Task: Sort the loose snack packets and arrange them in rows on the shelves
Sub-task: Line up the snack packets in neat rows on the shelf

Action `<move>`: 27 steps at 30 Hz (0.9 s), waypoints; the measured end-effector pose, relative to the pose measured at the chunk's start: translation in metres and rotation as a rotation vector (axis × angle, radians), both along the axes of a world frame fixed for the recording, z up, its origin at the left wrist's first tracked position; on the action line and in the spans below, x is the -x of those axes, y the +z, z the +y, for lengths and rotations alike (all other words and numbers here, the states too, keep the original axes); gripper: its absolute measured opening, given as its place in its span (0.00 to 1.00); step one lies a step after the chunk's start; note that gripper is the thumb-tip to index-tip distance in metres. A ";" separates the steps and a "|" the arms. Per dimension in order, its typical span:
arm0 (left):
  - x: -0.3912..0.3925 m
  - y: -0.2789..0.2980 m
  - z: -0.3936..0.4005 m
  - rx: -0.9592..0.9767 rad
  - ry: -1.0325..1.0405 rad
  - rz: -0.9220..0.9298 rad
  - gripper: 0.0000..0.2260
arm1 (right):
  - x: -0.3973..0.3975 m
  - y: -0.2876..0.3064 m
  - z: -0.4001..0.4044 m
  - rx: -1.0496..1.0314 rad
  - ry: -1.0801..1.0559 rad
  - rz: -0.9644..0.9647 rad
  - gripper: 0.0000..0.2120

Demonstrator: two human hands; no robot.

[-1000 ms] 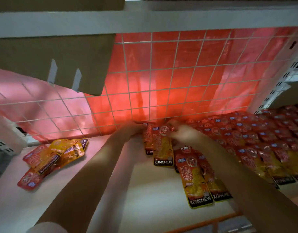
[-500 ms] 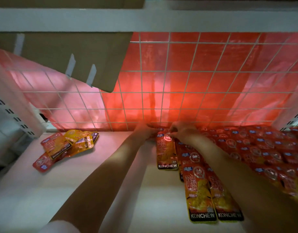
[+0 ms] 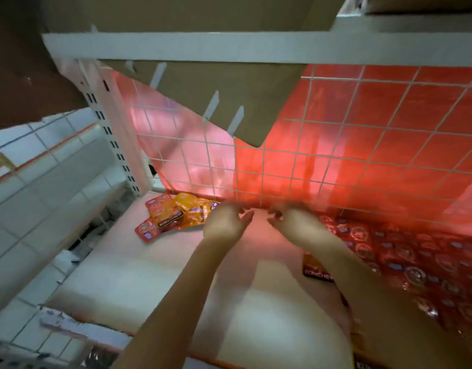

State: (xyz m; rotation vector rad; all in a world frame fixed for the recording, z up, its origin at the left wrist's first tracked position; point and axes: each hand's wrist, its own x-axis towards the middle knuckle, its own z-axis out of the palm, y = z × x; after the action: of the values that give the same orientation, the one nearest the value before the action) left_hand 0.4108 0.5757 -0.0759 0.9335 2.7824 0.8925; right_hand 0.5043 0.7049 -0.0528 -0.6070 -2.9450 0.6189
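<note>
A white shelf point(image 3: 139, 265) is filling most of the view, backed by a white wire grid point(image 3: 336, 145) with red sheeting glowing behind it, and a brown cardboard flap point(image 3: 216, 83) is hanging down from the shelf above. Along the right side of the shelf, the arranged packets point(image 3: 405, 251) are lying flat in overlapping red rows, too many and too blurred for counting; one of them at the left edge of the block is showing its dark KONCHEW end point(image 3: 316, 271) pointing toward the shelf front, long axis running front to back. Near the back left corner, a loose pile of packets point(image 3: 176, 214) is sitting in a heap, roughly four or five red and orange ones, lying at mixed angles. Between the pile and the rows, the left hand point(image 3: 224, 222) and the right hand point(image 3: 290, 222) are hovering just above the bare shelf near the grid, fingers loosely curled and holding nothing, blurred by motion
</note>
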 end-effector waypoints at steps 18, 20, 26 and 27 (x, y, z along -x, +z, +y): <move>0.137 -0.005 -0.122 0.147 0.370 -0.271 0.28 | 0.126 -0.032 -0.115 -0.060 0.187 -0.126 0.26; 0.140 -0.006 -0.124 0.102 0.338 -0.346 0.26 | 0.117 -0.026 -0.114 -0.056 0.237 -0.177 0.24; 0.143 -0.001 -0.126 0.231 0.244 -0.408 0.24 | 0.079 -0.034 -0.122 -0.303 0.222 -0.190 0.17; 0.144 0.000 -0.124 0.270 0.229 -0.394 0.24 | 0.073 -0.036 -0.123 -0.330 0.215 -0.183 0.17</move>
State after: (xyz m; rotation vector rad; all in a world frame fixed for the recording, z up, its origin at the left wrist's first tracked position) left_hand 0.2666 0.4513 -0.0761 0.3575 2.6026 0.6169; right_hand 0.4311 0.5820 -0.0885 -0.3321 -3.2056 0.0830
